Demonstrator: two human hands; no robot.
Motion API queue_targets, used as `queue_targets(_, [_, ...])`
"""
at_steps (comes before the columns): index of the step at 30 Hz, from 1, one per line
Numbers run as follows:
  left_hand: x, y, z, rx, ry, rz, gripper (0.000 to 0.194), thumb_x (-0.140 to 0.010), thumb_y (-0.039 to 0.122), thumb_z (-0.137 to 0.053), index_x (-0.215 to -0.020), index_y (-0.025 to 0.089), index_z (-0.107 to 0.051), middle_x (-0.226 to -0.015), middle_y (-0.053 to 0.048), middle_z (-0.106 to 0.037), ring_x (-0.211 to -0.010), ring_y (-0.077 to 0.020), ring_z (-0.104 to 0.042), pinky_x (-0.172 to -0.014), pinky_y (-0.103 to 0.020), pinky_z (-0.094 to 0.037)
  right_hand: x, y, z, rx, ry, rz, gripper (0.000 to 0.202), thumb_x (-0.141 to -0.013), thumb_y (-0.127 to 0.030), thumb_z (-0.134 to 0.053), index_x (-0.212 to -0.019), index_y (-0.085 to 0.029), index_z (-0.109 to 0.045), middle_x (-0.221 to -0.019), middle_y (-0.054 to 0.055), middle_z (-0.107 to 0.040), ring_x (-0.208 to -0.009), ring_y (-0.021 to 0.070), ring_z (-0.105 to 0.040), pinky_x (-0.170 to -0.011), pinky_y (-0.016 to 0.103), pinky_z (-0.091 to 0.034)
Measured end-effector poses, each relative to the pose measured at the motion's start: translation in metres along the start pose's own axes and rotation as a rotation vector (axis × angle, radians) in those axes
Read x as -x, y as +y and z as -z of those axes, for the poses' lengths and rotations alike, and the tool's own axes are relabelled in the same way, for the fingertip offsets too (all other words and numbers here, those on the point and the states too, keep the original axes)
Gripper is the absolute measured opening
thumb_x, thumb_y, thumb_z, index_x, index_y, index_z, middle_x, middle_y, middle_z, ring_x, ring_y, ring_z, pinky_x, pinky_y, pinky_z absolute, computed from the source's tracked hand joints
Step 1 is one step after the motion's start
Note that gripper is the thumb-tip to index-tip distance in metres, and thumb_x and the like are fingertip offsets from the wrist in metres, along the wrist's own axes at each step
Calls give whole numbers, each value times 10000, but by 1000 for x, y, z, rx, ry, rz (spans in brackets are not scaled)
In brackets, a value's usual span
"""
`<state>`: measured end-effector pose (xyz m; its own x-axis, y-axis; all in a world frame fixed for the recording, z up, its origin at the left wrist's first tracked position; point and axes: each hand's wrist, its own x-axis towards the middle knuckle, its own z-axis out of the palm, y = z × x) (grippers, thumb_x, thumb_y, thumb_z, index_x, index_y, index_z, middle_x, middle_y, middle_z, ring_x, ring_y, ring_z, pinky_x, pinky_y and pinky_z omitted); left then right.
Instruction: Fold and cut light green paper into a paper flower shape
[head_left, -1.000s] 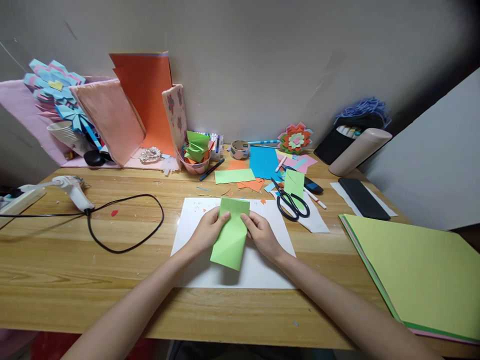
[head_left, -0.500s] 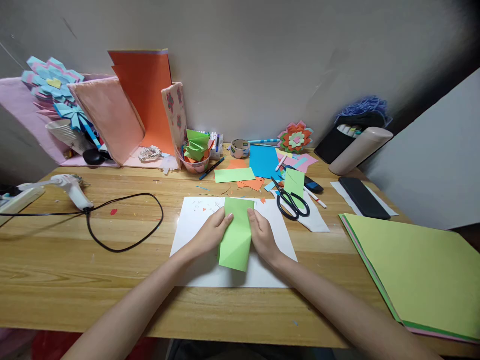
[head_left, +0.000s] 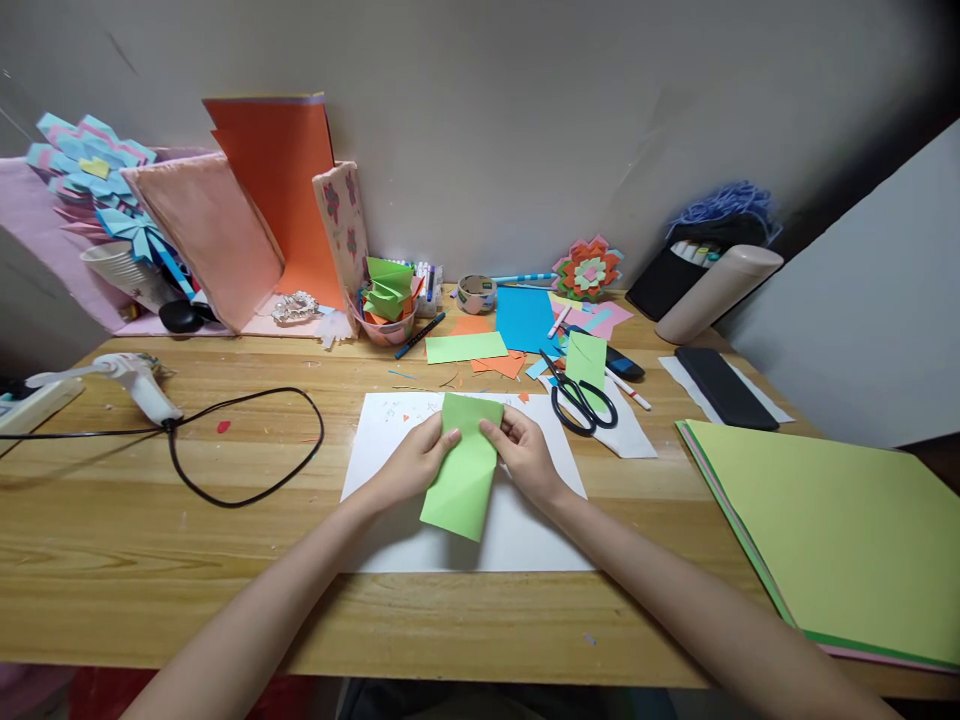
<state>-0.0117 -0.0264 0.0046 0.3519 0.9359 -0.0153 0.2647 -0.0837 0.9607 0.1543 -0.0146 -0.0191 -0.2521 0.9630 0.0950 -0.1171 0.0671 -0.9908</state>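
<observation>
Both of my hands hold a light green sheet of paper point(head_left: 466, 480), lifted a little over a white sheet point(head_left: 540, 535) on the wooden desk. My left hand point(head_left: 416, 455) grips its left edge, thumb on top and fingers underneath. On the right edge, my right hand point(head_left: 525, 455) pinches the paper with its thumb on the face and its fingers curled behind. A crease crosses the lower part of the green paper. Black-handled scissors point(head_left: 585, 405) lie to the right of my right hand, partly over a small green piece point(head_left: 586, 358).
Paper scraps, a blue sheet point(head_left: 525, 320), a tape roll point(head_left: 476, 294) and a pen point(head_left: 420, 336) lie toward the wall. A hot glue gun point(head_left: 146, 388) with a looped cord is at left. Stacked coloured paper point(head_left: 832, 530) and a black phone-like slab point(head_left: 726, 388) are at right.
The green paper has tilted, its lower end swinging left. My right thumb has moved further onto the paper's face. The view has shifted slightly.
</observation>
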Motion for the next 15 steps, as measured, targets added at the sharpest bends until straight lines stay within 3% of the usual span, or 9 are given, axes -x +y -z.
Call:
queue_targets(6, [-1,-4,-1,-44,12,2,375,-873,401,-414,-1113,140,-536,-1080,-101,-617,-950,-237,-563,-824,-333,-427,-4,4,4,51,19,-79,332,-805,-480,-540,-684,-174,-499,-497,-61,-427,-397,59,-370,-379,183,-278])
queue_targets(15, [-1,-4,-2,-25,-26,34,375,-873,416,-406,-1079,135,-545,-1029,-101,-632,-884,-227,-571,-777,-331,-442,-8,10,7,-2,33,-150,419,-796,-542,-518,-593,-183,-441,-385,-74,-402,-308,46,-336,-319,170,-210])
